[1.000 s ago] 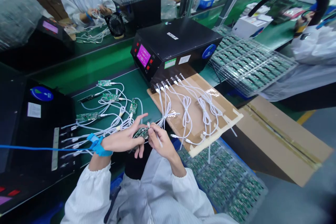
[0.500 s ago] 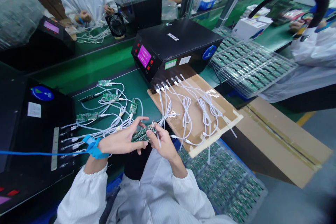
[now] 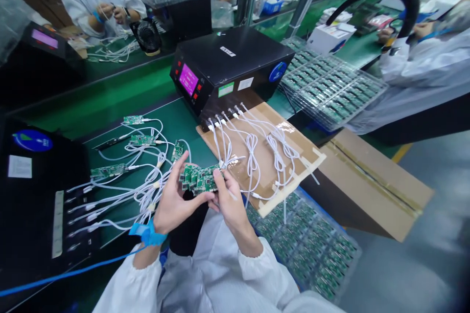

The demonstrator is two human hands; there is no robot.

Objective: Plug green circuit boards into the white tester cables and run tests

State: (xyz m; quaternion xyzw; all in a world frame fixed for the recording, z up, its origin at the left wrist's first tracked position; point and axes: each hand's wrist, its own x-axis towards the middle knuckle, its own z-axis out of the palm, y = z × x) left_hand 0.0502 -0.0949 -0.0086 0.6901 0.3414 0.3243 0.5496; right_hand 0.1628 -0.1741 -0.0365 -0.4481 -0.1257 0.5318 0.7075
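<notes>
Several small green circuit boards (image 3: 201,179) are bunched between my two hands, in a loose overlapping stack with their component faces up. My left hand (image 3: 176,205), with a blue wrist strap, cups the stack from the left, thumb along its near edge. My right hand (image 3: 232,200) pinches the right end, thumb on top; a short white strip shows by its fingers. Behind my left hand lies a tangle of white cables (image 3: 141,190), with a circuit board (image 3: 134,120) and several others plugged to cable ends on the green table.
A black tester (image 3: 227,58) with a lit screen stands ahead, its cables lying bundled on a taped cardboard sheet (image 3: 268,156). Another black box (image 3: 33,195) is at left. Trays of boards (image 3: 304,244) sit below right and at back right. Co-workers sit across and at right.
My left hand has turned more upright, and the boards now fan out with their faces toward me. The view has shifted, moving the surroundings leftward.
</notes>
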